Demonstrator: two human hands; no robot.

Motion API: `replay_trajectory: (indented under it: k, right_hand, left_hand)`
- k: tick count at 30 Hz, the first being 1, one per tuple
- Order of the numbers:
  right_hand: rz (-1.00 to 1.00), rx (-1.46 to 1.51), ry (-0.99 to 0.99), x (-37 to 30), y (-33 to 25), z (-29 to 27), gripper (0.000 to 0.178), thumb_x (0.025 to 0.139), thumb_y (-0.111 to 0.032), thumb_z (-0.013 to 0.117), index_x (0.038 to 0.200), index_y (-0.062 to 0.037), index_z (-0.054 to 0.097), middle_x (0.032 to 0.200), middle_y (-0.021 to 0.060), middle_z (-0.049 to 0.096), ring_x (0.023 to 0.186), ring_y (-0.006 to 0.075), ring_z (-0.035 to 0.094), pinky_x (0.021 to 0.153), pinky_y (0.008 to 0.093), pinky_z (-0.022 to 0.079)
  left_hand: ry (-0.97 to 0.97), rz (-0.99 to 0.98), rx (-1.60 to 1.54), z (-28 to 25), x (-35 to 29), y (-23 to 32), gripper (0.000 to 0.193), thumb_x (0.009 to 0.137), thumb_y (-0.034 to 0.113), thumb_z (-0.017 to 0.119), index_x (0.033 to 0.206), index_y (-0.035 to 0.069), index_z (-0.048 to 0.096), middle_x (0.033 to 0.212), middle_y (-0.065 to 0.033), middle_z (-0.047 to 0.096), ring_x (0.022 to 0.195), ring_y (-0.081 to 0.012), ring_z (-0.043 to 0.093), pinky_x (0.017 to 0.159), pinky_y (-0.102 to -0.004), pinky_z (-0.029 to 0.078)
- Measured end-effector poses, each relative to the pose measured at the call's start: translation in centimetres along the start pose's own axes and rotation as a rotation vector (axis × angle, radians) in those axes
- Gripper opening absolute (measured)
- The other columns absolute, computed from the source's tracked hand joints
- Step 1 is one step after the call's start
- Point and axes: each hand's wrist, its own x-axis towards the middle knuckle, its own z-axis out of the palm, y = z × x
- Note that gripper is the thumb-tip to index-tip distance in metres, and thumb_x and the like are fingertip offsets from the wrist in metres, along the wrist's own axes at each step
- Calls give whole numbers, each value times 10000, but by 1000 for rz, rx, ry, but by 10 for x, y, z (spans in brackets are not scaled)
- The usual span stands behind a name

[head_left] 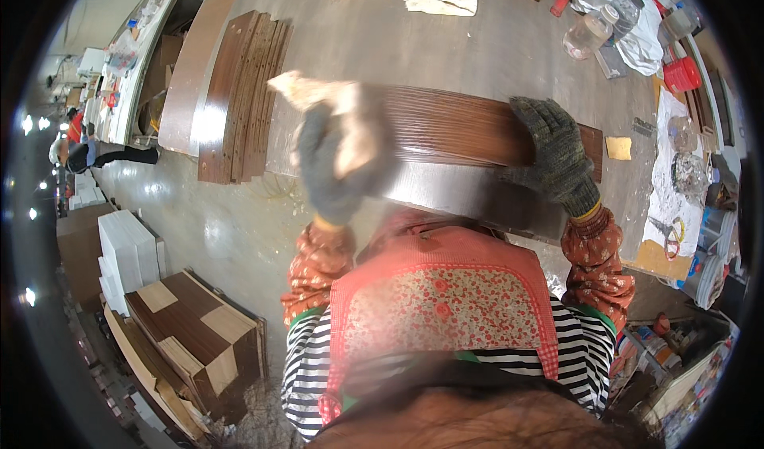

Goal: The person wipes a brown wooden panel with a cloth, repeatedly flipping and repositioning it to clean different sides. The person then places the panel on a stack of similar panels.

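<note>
Head view: a dark brown wood-grain board (454, 127) lies on the table (342, 43), ahead of the red apron (446, 298), its long axis running left to right and dipping slightly toward the right. A glossy dark panel (446, 185) sits along its near side. The left hand (322, 171), gloved and blurred, is closed around a crumpled pale cloth (342, 103) at the board's left end, so the board extends rightward from that grip. Contact between cloth and board cannot be determined (blur covers the area). The right hand (557, 143), also gloved, lies over the board near its right end, fingers close together; whether it clasps an edge cannot be told. A yellow pad (618, 148) lies just beyond that end. Markings: no lettering is legible on board or panel; any labels on the bottles (590, 34) are too small to read.
</note>
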Motion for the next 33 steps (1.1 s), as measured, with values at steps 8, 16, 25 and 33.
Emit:
replay_trajectory:
  k: [8, 16, 25, 33]
  right_hand:
    - [-5, -40, -2, 0, 1, -2, 985, 676, -524, 872, 1456, -60, 490, 1422, 148, 547, 1317, 371, 495, 1144, 492, 356]
    - [31, -41, -14, 2, -4, -4, 982, 679, -535, 864, 1461, -73, 491, 1425, 153, 543, 1326, 384, 486, 1151, 496, 346]
    - [0, -24, 45, 5, -3, -4, 953, 651, -524, 855, 1422, -77, 521, 1380, 151, 571, 1275, 358, 534, 1136, 506, 362]
    - [-18, -48, 52, 4, -5, -10, 1024, 657, -556, 859, 1463, -51, 481, 1416, 157, 545, 1312, 375, 502, 1149, 500, 355]
  left_hand:
    - [124, -668, -435, 9, 5, -16, 456, 997, 78, 523, 1449, 52, 471, 1386, -147, 559, 1234, -243, 587, 971, -331, 555]
    - [-200, -404, -505, -15, 87, -18, 473, 928, 90, 698, 1369, 4, 550, 1127, -118, 689, 876, -173, 694, 683, -258, 592]
    - [-195, -643, -71, 35, 89, -89, 403, 935, 346, 697, 1145, 3, 673, 872, -66, 667, 724, -134, 614, 656, -316, 523]
    - [237, -670, -337, -34, 128, -90, 377, 1017, 383, 624, 1204, 58, 662, 953, -42, 679, 871, -104, 636, 761, -244, 533]
